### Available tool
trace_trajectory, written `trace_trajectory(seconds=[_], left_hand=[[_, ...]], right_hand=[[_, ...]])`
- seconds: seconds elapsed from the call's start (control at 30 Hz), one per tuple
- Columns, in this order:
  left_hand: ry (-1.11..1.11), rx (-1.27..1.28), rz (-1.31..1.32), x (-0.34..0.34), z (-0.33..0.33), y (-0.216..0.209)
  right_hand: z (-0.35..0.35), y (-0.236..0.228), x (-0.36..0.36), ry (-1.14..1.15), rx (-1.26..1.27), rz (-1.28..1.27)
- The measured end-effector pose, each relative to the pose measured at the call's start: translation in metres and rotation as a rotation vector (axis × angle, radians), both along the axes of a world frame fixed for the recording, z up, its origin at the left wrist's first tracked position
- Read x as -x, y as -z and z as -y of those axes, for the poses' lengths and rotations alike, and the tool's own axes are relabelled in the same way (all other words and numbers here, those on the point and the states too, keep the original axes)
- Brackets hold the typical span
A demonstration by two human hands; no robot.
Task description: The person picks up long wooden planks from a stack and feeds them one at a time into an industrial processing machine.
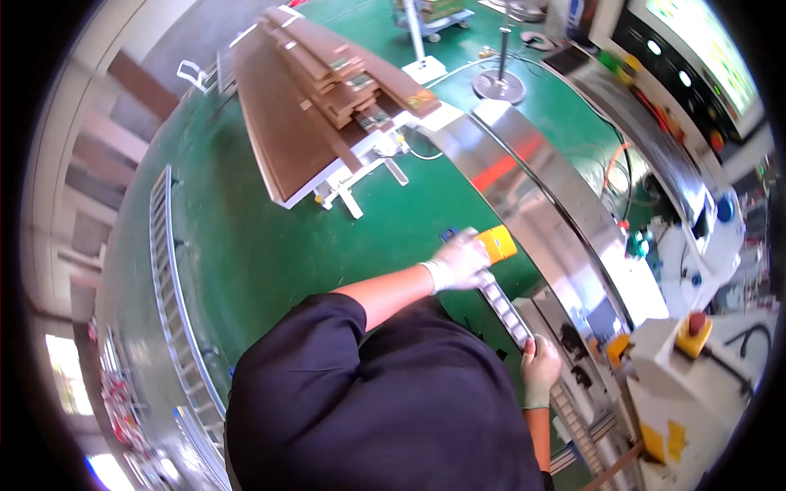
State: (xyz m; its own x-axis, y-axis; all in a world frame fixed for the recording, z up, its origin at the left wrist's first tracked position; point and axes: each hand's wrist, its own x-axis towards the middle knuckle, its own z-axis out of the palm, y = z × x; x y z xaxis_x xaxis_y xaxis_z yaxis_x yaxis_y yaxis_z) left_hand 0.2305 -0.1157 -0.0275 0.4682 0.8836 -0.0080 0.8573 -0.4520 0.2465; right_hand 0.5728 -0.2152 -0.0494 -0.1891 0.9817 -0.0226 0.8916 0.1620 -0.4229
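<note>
My left hand (pixel 461 263), in a pale glove, is closed around a yellow block-like object (pixel 497 244). A small blue part shows on the far side of the fingers; whether it belongs to the same object I cannot tell. From beneath this hand a narrow light-grey strip (pixel 506 308) with evenly spaced segments runs down to the right. My right hand (pixel 541 362), gloved with the thumb bare, grips the strip near its lower end. The palm side of both hands is hidden.
A shiny metal machine bed (pixel 544 192) curves along my right. Beside it stands a white housing with a red-topped yellow button box (pixel 693 334). Brown boards lie stacked on a white-framed table (pixel 282 155) ahead. A metal ladder-like frame (pixel 176 295) lies on the green floor at left.
</note>
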Motion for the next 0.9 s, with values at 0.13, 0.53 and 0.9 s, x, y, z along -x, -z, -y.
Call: trace_trajectory(seconds=[0.13,0.53,0.9], left_hand=[[-0.750,0.121,0.308,0.134,-0.002,0.033],[-1.763,0.316,1.559,0.413,-0.062,0.190],[-1.498,0.417,1.920,0.419,-0.027,0.199]], right_hand=[[-0.034,-0.017,0.061,-0.084,0.032,0.021],[-0.118,-0.025,0.247,-0.088,0.007,-0.038],[-0.124,-0.017,0.267,-0.142,0.028,-0.072]])
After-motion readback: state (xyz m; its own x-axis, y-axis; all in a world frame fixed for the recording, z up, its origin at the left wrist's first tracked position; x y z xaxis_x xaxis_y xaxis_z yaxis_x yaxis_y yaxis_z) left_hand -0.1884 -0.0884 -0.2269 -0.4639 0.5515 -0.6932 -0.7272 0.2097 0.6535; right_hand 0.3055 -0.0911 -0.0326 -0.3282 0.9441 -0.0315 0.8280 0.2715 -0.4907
